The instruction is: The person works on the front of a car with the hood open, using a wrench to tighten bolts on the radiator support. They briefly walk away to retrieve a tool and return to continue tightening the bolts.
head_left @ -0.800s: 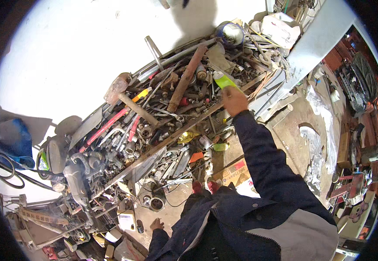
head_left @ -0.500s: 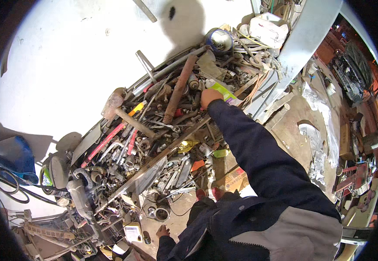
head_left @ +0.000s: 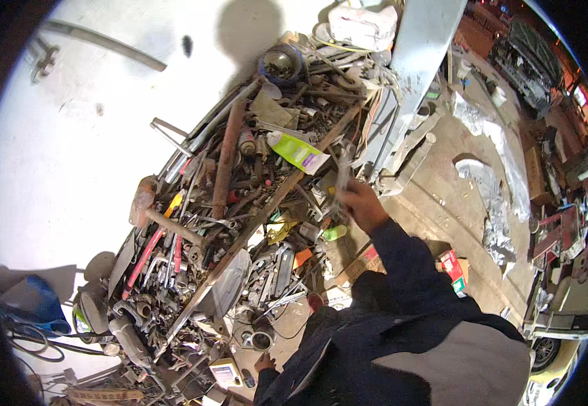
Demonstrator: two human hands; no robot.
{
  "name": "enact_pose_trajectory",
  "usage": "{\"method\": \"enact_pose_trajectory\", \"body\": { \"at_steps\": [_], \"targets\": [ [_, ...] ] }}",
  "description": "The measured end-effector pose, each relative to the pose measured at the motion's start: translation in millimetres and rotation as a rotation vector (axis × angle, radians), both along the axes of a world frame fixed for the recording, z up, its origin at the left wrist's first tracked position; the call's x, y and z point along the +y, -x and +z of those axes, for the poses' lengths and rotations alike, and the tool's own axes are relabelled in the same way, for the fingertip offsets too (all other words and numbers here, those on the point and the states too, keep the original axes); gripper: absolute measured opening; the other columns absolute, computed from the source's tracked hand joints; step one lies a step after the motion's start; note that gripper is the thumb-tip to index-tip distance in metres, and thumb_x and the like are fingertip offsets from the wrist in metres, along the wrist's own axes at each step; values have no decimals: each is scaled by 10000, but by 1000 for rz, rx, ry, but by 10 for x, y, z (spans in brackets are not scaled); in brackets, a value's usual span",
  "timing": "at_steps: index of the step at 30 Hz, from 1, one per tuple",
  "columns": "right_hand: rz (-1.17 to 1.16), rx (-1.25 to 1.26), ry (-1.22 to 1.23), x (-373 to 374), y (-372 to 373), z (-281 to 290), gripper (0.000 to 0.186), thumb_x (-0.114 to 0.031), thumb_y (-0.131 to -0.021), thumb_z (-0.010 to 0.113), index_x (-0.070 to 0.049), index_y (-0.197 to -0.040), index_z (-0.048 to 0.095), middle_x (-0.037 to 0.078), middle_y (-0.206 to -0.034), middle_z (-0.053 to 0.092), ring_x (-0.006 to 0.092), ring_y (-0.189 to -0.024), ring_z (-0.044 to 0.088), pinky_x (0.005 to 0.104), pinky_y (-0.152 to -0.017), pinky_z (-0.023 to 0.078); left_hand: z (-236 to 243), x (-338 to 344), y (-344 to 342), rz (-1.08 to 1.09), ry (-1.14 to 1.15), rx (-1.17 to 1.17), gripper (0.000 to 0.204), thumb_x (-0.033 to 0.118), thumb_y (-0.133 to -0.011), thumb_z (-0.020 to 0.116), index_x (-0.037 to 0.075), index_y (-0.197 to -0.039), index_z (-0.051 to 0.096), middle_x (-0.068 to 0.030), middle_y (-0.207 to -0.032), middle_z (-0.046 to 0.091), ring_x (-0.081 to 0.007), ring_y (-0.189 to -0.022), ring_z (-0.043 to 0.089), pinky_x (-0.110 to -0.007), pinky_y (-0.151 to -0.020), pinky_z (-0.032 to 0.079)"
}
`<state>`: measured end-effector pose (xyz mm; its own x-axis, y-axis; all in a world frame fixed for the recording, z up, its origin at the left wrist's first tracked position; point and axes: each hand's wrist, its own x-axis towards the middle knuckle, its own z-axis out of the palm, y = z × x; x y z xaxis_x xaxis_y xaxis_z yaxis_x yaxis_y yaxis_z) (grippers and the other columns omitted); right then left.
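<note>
My right hand (head_left: 363, 207) is closed on a long, thin, greyish see-through thing (head_left: 343, 174), smeared by motion, so its kind is unclear. It is raised beside the front edge of a workbench heaped with tools and metal parts. Nearest to it on the bench lies a green and white squeeze tube (head_left: 298, 151). Left of the tube are a rusty pipe (head_left: 229, 159) and a hammer (head_left: 171, 223) with a wooden handle. Low down, my left hand (head_left: 265, 363) hangs with its fingers loosely bent and apart, nothing visible in it, near a white box (head_left: 225, 373).
A long bar (head_left: 267, 211) edges the bench. Below it is a lower heap of metal parts (head_left: 273, 267). A blue-rimmed bucket (head_left: 281, 64) stands at the back. Crumpled silvery sheeting (head_left: 486, 203) and a red box (head_left: 452, 268) lie on the floor at the right.
My right hand has come back from the bench toward me, now with the greyish thing in it. The view has shifted, and the green tube shows in full.
</note>
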<state>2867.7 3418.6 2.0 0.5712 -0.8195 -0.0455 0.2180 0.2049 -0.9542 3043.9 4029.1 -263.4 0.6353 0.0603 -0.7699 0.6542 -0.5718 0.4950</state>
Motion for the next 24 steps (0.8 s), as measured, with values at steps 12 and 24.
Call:
{"method": "enact_pose_trajectory", "body": {
  "at_steps": [12,24],
  "targets": [
    [-831,207,-675,654,4300,-2014,181,-243,-973,744,-71,-936,704,-6,-624,523,134,-477,493,312,-448,386,-98,-3205,-343,-700,17,15,457,343,-1003,715,64,-1365,719,-179,-991,793,-294,-916,759,-436,-796,604],
    [-1235,427,-675,-461,6858,-2545,225,-249,-1014,720,-25,-996,734,92,-803,715,174,-596,669,344,-516,553,2261,-8316,3740,-1393,884,-13,506,364,-1064,654,-47,-1357,683,-156,-1246,745,-237,-1125,727,-386,-980,576]
  ]
}}
